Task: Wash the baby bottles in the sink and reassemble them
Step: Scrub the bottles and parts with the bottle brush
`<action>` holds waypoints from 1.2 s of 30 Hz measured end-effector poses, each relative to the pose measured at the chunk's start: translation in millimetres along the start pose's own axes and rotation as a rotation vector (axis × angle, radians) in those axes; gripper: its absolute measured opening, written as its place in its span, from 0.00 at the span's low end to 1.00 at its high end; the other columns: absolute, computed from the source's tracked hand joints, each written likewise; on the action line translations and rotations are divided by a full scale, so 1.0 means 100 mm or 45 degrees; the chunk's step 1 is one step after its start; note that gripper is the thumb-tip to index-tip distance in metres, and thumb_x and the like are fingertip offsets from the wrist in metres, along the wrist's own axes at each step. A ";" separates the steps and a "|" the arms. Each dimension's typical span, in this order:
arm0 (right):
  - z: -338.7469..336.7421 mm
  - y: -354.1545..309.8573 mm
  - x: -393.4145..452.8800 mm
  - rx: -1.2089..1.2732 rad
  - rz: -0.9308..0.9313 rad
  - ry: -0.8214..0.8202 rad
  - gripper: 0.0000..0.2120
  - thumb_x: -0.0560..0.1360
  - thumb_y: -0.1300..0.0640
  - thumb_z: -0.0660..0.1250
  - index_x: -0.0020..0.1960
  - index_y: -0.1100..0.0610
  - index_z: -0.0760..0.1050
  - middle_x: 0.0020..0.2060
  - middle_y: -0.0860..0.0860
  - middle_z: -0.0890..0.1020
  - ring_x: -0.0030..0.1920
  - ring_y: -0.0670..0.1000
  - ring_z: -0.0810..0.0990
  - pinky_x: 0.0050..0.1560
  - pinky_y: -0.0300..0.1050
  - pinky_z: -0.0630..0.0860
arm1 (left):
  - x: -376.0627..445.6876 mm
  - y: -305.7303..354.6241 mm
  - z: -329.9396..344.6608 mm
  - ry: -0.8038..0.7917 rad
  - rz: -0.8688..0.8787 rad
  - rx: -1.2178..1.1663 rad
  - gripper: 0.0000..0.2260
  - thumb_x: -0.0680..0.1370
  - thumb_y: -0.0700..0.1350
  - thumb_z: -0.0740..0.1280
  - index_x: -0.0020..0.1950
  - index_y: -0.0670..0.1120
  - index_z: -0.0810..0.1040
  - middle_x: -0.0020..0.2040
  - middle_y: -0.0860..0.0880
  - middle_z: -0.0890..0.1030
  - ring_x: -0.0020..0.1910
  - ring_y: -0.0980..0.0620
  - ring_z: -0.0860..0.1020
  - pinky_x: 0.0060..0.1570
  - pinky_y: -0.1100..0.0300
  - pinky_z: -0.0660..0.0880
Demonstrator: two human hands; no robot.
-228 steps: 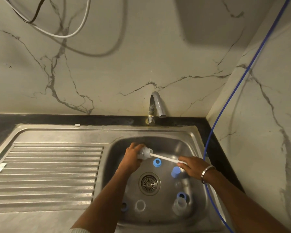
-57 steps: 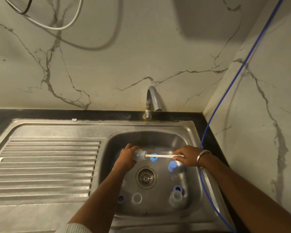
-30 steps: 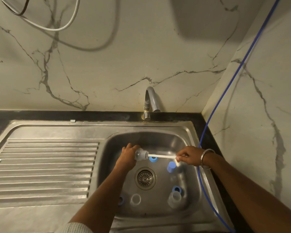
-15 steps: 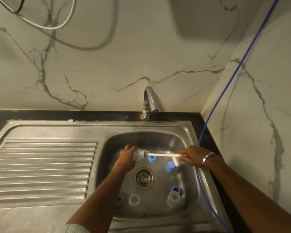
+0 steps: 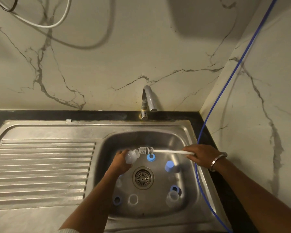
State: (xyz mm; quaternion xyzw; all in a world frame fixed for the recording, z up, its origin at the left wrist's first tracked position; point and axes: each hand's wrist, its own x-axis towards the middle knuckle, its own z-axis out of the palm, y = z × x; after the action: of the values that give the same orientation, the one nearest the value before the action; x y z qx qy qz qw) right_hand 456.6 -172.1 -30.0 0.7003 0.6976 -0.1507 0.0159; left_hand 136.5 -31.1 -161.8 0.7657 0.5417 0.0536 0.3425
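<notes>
Head view shows the left hand gripping a clear bottle over the sink, the right hand clutching the brush just outside its mouth; reinsertion wants a straight, centred push.

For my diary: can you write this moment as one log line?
left hand: holds clear bottle | right hand: grips brush | bristles: outside bottle | place: above sink
</notes>
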 end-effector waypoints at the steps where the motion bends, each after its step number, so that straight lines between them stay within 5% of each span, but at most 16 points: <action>1: 0.03 -0.02 0.00 0.014 -0.019 0.001 0.16 0.79 0.47 0.60 0.66 0.47 0.72 0.54 0.46 0.81 0.52 0.47 0.80 0.53 0.44 0.77 | 0.00 -0.01 0.00 -0.017 -0.009 -0.020 0.34 0.70 0.45 0.76 0.74 0.47 0.66 0.69 0.42 0.70 0.68 0.42 0.70 0.66 0.57 0.67; 6: 0.17 -0.13 0.04 0.065 -0.043 -0.016 0.15 0.80 0.47 0.58 0.65 0.47 0.72 0.52 0.47 0.81 0.51 0.48 0.80 0.53 0.45 0.78 | 0.00 0.02 0.04 -0.057 -0.008 -0.248 0.32 0.69 0.47 0.77 0.70 0.48 0.68 0.61 0.47 0.75 0.61 0.45 0.76 0.56 0.59 0.72; 11: 0.21 -0.19 0.06 0.165 -0.019 0.003 0.16 0.81 0.49 0.58 0.67 0.50 0.71 0.58 0.48 0.80 0.57 0.49 0.79 0.58 0.44 0.76 | -0.04 0.13 0.01 -0.145 -0.116 -0.766 0.20 0.72 0.42 0.75 0.58 0.49 0.69 0.52 0.48 0.76 0.46 0.54 0.78 0.34 0.62 0.79; 18: 0.29 -0.27 0.07 0.087 0.063 0.011 0.19 0.82 0.48 0.55 0.71 0.48 0.67 0.64 0.48 0.76 0.62 0.50 0.76 0.61 0.45 0.73 | -0.07 0.26 -0.05 -0.294 -0.115 -0.973 0.07 0.77 0.44 0.69 0.54 0.48 0.74 0.45 0.45 0.79 0.37 0.53 0.78 0.32 0.63 0.77; 25: 0.34 -0.34 0.16 -0.017 0.122 -0.008 0.14 0.82 0.46 0.49 0.60 0.50 0.68 0.40 0.53 0.82 0.41 0.53 0.81 0.42 0.48 0.77 | -0.06 0.25 -0.04 -0.269 -0.188 -0.930 0.09 0.77 0.48 0.70 0.52 0.48 0.72 0.43 0.44 0.78 0.31 0.53 0.76 0.30 0.62 0.75; 36: 0.38 -0.38 0.19 0.064 0.137 -0.049 0.19 0.82 0.46 0.51 0.72 0.46 0.63 0.63 0.49 0.77 0.60 0.52 0.78 0.58 0.46 0.74 | -0.03 0.20 -0.04 -0.202 -0.183 -0.805 0.13 0.76 0.52 0.70 0.57 0.50 0.72 0.47 0.46 0.80 0.38 0.49 0.79 0.37 0.59 0.78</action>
State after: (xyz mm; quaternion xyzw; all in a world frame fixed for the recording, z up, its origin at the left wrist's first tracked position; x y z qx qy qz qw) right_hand 411.6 -161.8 -63.6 0.7340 0.6544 -0.1806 0.0198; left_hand 149.5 -35.1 -146.2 0.5833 0.5224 0.1349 0.6072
